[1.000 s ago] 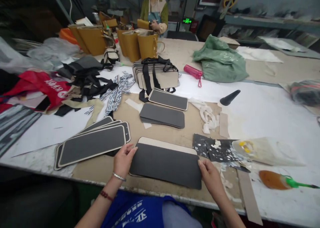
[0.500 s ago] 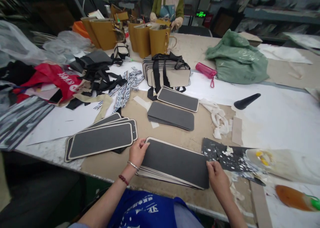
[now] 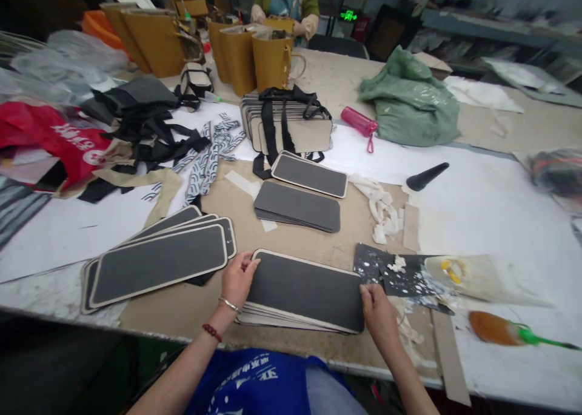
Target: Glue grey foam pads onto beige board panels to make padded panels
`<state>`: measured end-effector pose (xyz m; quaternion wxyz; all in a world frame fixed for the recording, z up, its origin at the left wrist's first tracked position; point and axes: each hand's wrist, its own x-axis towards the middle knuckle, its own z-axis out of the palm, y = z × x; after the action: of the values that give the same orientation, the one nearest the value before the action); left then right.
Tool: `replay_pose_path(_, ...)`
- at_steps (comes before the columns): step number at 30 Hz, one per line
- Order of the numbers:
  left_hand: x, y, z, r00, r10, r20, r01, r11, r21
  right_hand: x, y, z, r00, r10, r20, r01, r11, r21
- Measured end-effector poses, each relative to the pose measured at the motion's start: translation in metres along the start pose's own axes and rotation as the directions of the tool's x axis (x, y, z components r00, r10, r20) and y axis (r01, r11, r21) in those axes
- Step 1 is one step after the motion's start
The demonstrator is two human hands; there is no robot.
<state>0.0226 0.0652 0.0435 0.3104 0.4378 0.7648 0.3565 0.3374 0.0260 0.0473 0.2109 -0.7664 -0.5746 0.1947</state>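
A dark grey panel [image 3: 304, 291] with a pale border lies on top of a fanned pile of similar panels at the table's front. At its upper left corner my left hand [image 3: 239, 275] pinches the edge between thumb and fingers. My right hand [image 3: 377, 309] grips its right edge. To the left rests another stack of bordered panels [image 3: 159, 260]. Behind the held panel are a pile of plain dark grey pieces [image 3: 297, 208] and a single bordered panel [image 3: 310, 174].
A strapped bundle of boards [image 3: 295, 130], mustard-coloured holders [image 3: 273, 60], a green bag [image 3: 411, 103] and a pink case [image 3: 359, 121] stand farther back. Fabric scraps [image 3: 150, 130] cover the left. A glue-spotted dark sheet [image 3: 391, 272] and an orange-brown bottle [image 3: 493, 328] lie right. Across the table is a person.
The camera view has shifted, so most things appear farther left. Both hands keep their hold on the top panel, whose place on the pile looks nearly the same.
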Motion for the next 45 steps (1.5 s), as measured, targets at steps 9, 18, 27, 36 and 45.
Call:
replay_pose_path(9,0.002,-0.001,-0.002,1.000,0.003,0.008,-0.004,0.993,0.115,-0.002,-0.001,0.007,0.993,-0.093,-0.074,0.085,0.991,-0.104)
replay_pose_path(18,0.004,-0.004,0.001,1.000,0.003,-0.001,-0.002,0.991,0.134,0.000,0.007,0.017,0.979,-0.154,-0.130,0.137,0.981,-0.136)
replay_pose_path(27,0.003,-0.002,0.001,1.000,-0.006,-0.016,0.008,0.992,0.123,0.001,0.006,0.019,0.979,-0.159,-0.125,0.132,0.971,-0.200)
replay_pose_path(36,0.004,-0.006,0.004,0.999,0.032,-0.017,-0.031,0.998,0.046,0.003,0.003,0.016,0.995,-0.092,-0.034,0.083,0.974,-0.210)
replay_pose_path(45,0.006,-0.001,-0.002,0.998,-0.005,0.063,0.006,1.000,-0.017,0.004,0.002,0.015,0.999,-0.050,-0.011,0.046,0.977,-0.208)
